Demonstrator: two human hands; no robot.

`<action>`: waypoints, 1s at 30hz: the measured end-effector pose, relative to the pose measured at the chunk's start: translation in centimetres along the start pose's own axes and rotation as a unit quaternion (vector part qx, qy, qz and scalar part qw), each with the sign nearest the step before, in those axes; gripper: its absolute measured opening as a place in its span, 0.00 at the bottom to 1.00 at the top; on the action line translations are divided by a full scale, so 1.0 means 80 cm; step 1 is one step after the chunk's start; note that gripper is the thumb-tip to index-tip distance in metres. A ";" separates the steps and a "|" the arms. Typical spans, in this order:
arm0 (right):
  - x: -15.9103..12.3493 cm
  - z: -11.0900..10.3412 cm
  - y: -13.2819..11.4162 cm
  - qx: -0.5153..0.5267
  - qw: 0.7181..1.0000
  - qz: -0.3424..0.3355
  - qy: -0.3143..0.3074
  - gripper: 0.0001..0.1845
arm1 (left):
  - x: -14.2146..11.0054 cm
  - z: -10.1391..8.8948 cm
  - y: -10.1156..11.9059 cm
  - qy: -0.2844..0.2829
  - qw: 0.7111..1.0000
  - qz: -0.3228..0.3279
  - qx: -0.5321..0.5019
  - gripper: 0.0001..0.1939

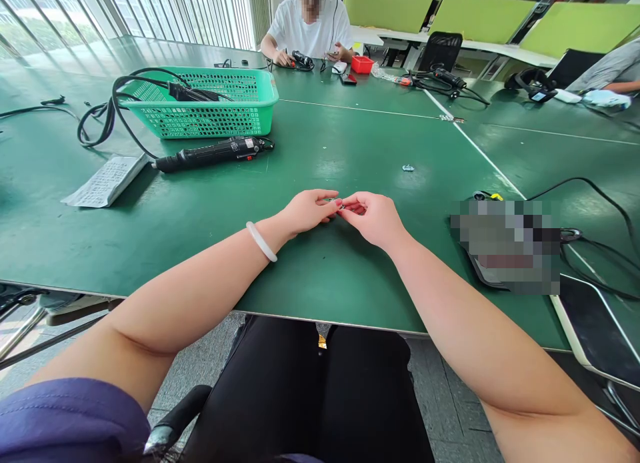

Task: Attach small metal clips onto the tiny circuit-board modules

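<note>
My left hand [307, 211] and my right hand [373, 216] meet fingertip to fingertip just above the green table [320, 276], near its front edge. Both pinch a tiny part between them; it is too small to name. A pale bangle [261, 241] sits on my left wrist. A small light-blue piece [408, 167] lies on the table beyond my right hand. A black electric screwdriver [213, 154] lies to the far left of my hands, its cable running back to a green plastic basket [210, 104].
A folded printed sheet [105, 181] lies at the left. A blurred dark object [505, 246] with cables sits at the right. Across the table a person in a white shirt [310, 26] handles a tool beside a red box [361, 64]. Another sleeve [607, 69] shows far right.
</note>
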State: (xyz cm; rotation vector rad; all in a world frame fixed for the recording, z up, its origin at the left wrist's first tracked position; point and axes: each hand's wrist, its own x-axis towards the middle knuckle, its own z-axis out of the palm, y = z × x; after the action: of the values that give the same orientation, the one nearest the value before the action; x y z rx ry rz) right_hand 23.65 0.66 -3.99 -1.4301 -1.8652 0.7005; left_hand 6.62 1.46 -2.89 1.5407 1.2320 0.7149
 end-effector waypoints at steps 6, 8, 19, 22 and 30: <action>-0.003 0.011 -0.004 0.005 0.999 -0.019 0.030 0.08 | -0.007 0.019 0.007 -0.030 0.964 -0.043 -0.259 0.10; -0.004 0.014 -0.005 -0.005 0.999 -0.022 0.029 0.08 | -0.007 0.020 0.007 -0.022 0.960 -0.059 -0.271 0.09; -0.004 0.013 -0.002 -0.039 0.997 -0.052 0.037 0.12 | -0.007 -0.007 0.008 -0.015 0.953 -0.134 -0.272 0.11; -0.001 0.010 0.005 -0.023 0.998 -0.051 0.032 0.14 | -0.021 -0.037 0.014 0.022 0.965 -0.136 -0.222 0.10; 0.000 0.005 0.006 -0.024 0.999 -0.032 -0.001 0.13 | -0.104 -0.148 -0.036 0.220 0.932 -0.084 0.275 0.13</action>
State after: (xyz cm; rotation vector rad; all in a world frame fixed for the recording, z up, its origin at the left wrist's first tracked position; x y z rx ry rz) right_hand 23.68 0.81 -4.60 -1.3935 -1.9328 0.6312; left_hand -7.39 -2.48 -0.60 1.7379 2.0072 0.6513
